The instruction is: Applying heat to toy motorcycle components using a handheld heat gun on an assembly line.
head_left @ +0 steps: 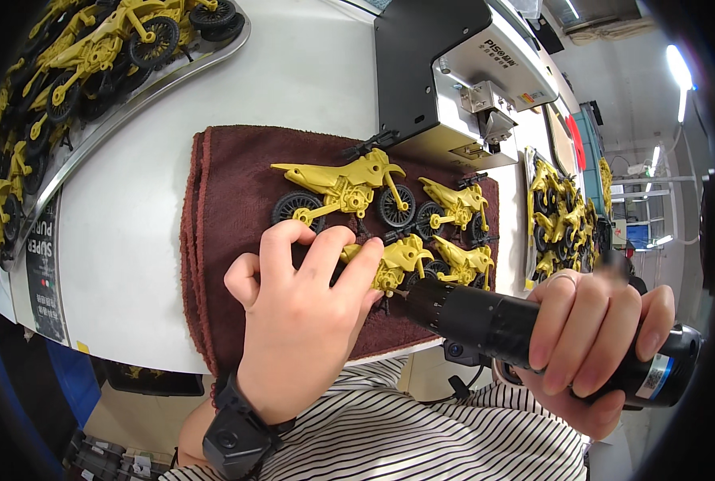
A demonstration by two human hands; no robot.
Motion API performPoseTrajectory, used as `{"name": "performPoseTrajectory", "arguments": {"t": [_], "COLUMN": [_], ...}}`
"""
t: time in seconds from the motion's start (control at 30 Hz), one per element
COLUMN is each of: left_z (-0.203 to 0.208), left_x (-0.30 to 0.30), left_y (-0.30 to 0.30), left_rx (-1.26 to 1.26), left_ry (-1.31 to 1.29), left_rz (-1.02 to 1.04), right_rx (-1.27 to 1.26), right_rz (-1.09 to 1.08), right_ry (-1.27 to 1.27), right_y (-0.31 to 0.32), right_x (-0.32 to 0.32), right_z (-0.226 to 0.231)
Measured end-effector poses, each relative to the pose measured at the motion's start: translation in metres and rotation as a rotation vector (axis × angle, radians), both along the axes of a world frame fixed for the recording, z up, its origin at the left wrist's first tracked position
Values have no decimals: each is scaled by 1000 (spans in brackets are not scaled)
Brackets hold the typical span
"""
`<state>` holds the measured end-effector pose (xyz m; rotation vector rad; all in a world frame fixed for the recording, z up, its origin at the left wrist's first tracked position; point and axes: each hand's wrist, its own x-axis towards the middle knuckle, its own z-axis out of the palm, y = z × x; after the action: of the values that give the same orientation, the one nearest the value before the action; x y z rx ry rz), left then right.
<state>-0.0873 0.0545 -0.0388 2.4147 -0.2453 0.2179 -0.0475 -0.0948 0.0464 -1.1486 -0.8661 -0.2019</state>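
My right hand [590, 345] is wrapped round a black electric screwdriver [482, 321], which lies nearly level and points left. Its bit meets the lower part of a yellow toy motorcycle [401, 258] with black wheels. Fingers bent, my left hand [305, 301] presses on the rear of that motorcycle and hides much of it. Just beyond stands a similar toy motorcycle [345, 186]. Two more, an upper right motorcycle [456, 202] and a lower right motorcycle [466, 260], lie beside it. All rest on a dark brown towel [233, 184].
A black and silver machine [422, 88] stands behind the towel. At the far left, a metal-rimmed tray [125, 100] holds a heap of yellow motorcycles. More motorcycles [562, 212] fill a tray on the right. The white table [125, 256] ends near my striped shirt.
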Motion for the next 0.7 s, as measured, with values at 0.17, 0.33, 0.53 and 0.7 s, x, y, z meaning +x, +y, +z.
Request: {"name": "performPoseTrajectory", "arguments": {"t": [0.17, 0.33, 0.53, 0.7], "left_z": [2, 0, 4, 5], "left_x": [0, 1, 4, 0], "left_y": [0, -2, -3, 2], "left_rx": [-17, -22, -26, 8], "left_ry": [22, 25, 36, 51], "left_rz": [14, 14, 7, 32], "right_rx": [-3, -32, -42, 64], "right_rz": [-5, -29, -28, -282], "right_ry": [-1, 9, 31, -206], "right_y": [1, 1, -12, -37], "right_x": [0, 2, 9, 41], "right_z": [0, -3, 22, 71]}}
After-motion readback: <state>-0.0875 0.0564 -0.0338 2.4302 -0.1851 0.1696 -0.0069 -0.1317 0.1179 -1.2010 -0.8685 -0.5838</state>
